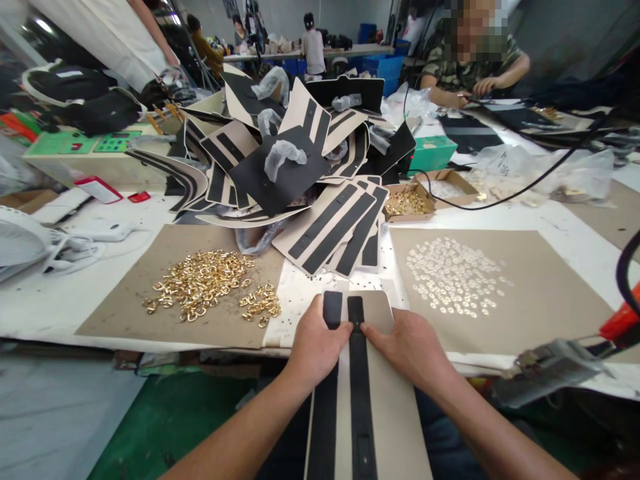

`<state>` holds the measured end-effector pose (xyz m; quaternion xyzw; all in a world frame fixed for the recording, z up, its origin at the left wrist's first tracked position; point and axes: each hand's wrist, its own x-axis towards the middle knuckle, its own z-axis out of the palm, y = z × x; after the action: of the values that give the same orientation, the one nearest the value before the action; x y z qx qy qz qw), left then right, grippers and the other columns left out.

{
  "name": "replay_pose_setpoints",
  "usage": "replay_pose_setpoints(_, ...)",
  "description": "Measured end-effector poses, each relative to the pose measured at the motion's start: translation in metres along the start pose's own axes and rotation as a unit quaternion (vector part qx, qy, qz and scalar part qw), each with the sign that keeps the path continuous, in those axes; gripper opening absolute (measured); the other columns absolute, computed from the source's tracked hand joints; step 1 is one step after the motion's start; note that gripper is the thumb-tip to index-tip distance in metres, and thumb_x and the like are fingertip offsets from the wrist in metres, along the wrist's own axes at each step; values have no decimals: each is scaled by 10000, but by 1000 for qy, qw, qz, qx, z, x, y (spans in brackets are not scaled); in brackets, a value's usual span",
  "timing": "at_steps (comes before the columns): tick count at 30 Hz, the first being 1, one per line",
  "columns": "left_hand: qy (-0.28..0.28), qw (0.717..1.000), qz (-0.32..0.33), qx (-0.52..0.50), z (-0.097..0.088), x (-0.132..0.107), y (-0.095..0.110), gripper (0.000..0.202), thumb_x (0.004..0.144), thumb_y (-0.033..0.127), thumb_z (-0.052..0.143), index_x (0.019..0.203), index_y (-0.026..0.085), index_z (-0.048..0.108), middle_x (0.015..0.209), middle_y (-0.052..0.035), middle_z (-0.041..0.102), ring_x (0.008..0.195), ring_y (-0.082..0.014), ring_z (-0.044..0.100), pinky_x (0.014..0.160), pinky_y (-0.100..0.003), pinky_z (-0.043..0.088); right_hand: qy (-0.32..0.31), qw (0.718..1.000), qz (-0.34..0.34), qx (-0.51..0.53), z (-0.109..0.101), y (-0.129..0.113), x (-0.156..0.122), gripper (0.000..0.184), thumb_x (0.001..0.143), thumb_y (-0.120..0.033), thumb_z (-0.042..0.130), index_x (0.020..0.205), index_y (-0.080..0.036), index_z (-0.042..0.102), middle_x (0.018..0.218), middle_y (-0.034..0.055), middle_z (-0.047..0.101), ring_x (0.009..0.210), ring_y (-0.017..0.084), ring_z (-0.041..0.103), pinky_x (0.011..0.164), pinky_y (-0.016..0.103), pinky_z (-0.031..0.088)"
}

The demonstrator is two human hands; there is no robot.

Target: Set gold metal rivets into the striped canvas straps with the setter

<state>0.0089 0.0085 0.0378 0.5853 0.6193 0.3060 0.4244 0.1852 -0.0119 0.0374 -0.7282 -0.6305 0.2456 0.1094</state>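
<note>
A long beige panel with two black strips (393, 400) lies before me, its far end at the table's front edge. My left hand (317, 340) grips its left side, the thumb laid across the left strip. From the right, my right hand (413, 340) holds the other edge, its thumb pressing on the right strip near a small dark spot. Fingers under the panel are hidden. Left of my hands is a pile of gold D-shaped metal fittings (200, 283), with a smaller group (261, 305) beside it. Many small pale washers (455, 277) are spread to the right.
A heap of similar panels (280, 167) with plastic wrapping fills the table's middle. Behind the washers stands a cardboard box of gold parts (410, 202). A grey tool with a red part (550, 370) hangs at right, its black cable crossing above. A co-worker (470, 60) sits opposite.
</note>
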Motion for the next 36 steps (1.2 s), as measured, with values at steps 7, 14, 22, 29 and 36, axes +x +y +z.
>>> replay_pose_setpoints(7,-3,1000,-22,-7,2,4,-2,293,764,176,715,1036,216,613,969,-30,717,896,-225,669,831,-357,513,0,999,14,-29,1,-1,7,343,911,-506,632,1020,-207,758,923,131,776,888,364,727,732,391,512)
replay_pose_setpoints(14,-3,999,-38,-11,1,6,-1,318,768,185,723,1063,214,609,991,-27,718,920,-223,670,845,-356,517,-9,1000,20,12,0,1,12,324,903,-483,650,1019,-201,760,975,132,777,928,363,723,763,397,522)
replay_pose_setpoints(22,-6,999,-39,-27,0,8,-2,337,769,192,733,1084,205,612,1018,-42,727,942,-234,684,854,-372,532,-22,999,21,34,-4,-1,14,293,904,-438,652,1017,-192,763,988,133,778,944,360,720,786,411,530)
replay_pose_setpoints(29,-23,993,-76,-82,-1,-12,2,371,774,209,711,1132,214,616,1093,-49,742,1008,-254,701,933,-397,542,-51,994,2,93,-10,-1,0,245,895,-387,647,1002,-210,778,980,103,782,958,332,727,812,385,548)
replay_pose_setpoints(36,-37,985,-152,-72,0,-62,-11,386,770,247,675,1153,224,631,1106,-60,755,1037,-288,714,957,-429,555,-56,991,-57,108,17,10,-53,295,957,-391,537,1024,-228,774,970,85,783,920,311,741,769,363,573)
